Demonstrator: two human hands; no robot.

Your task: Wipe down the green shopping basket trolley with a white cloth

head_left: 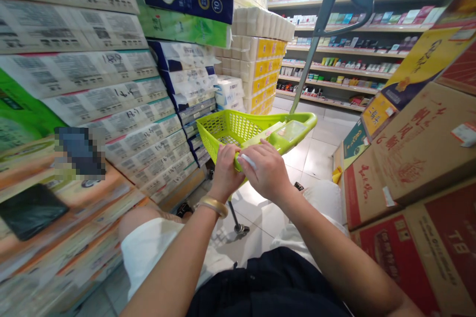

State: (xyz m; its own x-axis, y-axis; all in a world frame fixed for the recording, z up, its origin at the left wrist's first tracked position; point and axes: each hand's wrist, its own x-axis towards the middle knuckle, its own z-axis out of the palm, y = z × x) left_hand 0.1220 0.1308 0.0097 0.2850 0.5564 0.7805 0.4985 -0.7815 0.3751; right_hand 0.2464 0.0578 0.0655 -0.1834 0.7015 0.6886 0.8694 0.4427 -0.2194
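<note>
A lime-green shopping cart basket [241, 124] with slotted sides stands in front of my knees, on a thin metal frame with casters. My left hand [226, 171] is closed round the near corner of its rim; a gold bangle [213, 206] sits on that wrist. Right beside it, my right hand [267, 171] is bent over the same rim. A small white thing [248, 160] shows under its thumb, too little of it visible to name. From the far end of the basket rises a grey pole with a looped handle [344, 5]. My fingertips are partly hidden.
Stacked tissue packs [137, 124] line the left side. A dark phone [33, 210] lies on orange packs, near a blurred-out dark object [82, 152]. Cardboard boxes [412, 143] pile up at right. Shelves [334, 64] of small goods stand behind; tiled floor [323, 146] lies between.
</note>
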